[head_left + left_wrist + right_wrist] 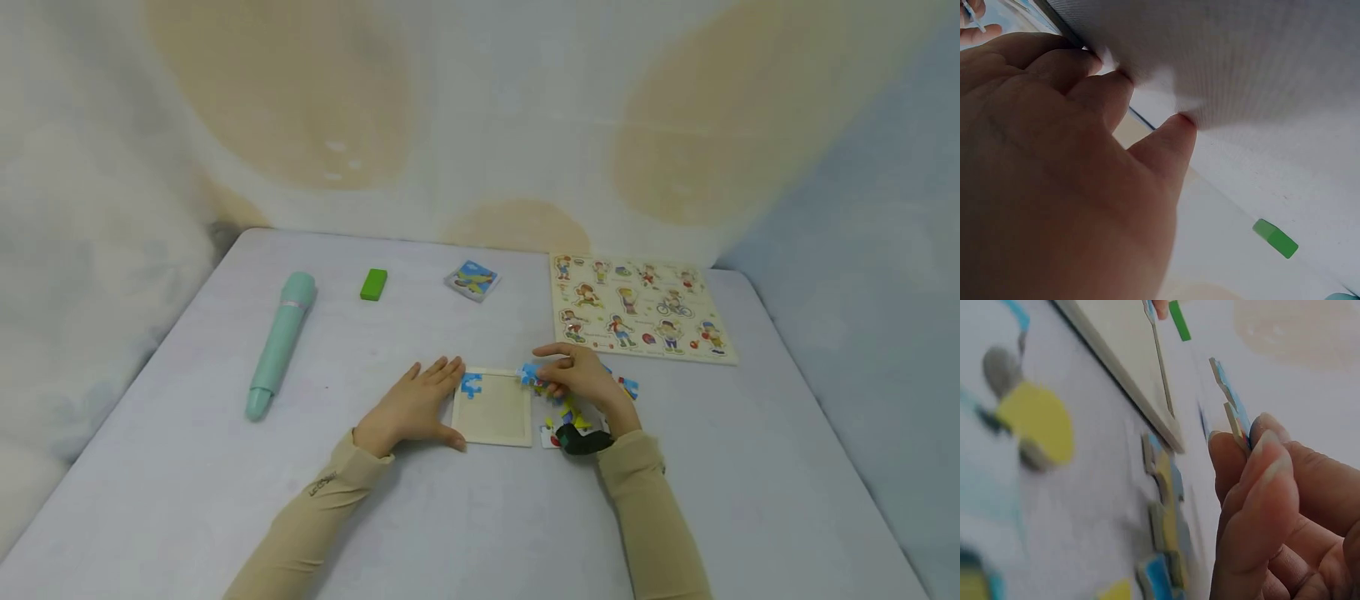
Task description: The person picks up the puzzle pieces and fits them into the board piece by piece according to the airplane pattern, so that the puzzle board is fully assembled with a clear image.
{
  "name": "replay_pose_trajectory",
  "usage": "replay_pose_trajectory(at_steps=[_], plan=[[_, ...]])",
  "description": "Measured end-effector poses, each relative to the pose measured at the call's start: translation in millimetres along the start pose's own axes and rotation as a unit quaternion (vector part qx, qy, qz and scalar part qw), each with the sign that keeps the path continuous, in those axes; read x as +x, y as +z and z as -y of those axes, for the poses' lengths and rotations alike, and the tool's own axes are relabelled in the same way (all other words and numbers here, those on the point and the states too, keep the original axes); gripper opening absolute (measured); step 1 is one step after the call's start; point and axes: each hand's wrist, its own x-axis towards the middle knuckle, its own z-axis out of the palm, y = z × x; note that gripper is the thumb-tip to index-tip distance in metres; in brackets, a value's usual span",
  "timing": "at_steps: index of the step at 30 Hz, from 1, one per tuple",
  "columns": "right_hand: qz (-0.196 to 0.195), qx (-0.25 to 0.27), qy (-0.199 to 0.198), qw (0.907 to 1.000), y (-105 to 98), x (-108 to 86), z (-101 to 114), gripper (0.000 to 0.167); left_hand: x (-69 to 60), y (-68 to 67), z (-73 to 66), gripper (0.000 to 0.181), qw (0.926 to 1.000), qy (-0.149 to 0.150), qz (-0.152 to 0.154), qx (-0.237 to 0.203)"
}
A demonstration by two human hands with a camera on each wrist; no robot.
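Note:
A square wooden puzzle frame (497, 418) lies in the middle of the table, with a blue jigsaw piece (471, 385) in its far left corner. Along the frame's left side rests my left hand (414, 408), fingers extended and thumb spread towards the near corner. My right hand (588, 382), above the frame's right edge, pinches a blue jigsaw piece (528, 374) between thumb and fingers. The right wrist view shows this pinched piece (1230, 390) edge-on, raised off the table. Loose jigsaw pieces (550, 437) lie under and around the right hand, partly hidden by it.
Behind the right hand is a board with cartoon figures (645, 308). A small picture card or packet (473, 280) and a green block (373, 284) lie towards the back. On the left is a mint-green microphone-shaped object (281, 346). A patterned cloth hangs behind the table.

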Motion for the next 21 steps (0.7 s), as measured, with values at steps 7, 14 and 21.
replay_pose_trajectory(at_steps=[7,14,21], plan=[[0.014,-0.012,0.017,0.9997,10.4,5.0,5.3,0.038,-0.4,-0.3,-2.0,0.118,1.0000,0.003,0.005,0.003],[0.008,-0.020,0.028,0.9994,26.3,13.0,19.5,0.032,0.2,0.5,-0.3,0.118,1.0000,-0.002,0.007,0.005],[-0.003,-0.034,0.035,0.9988,40.4,18.2,20.5,0.032,1.9,0.8,1.0,0.118,1.0000,-0.004,0.007,0.002]])
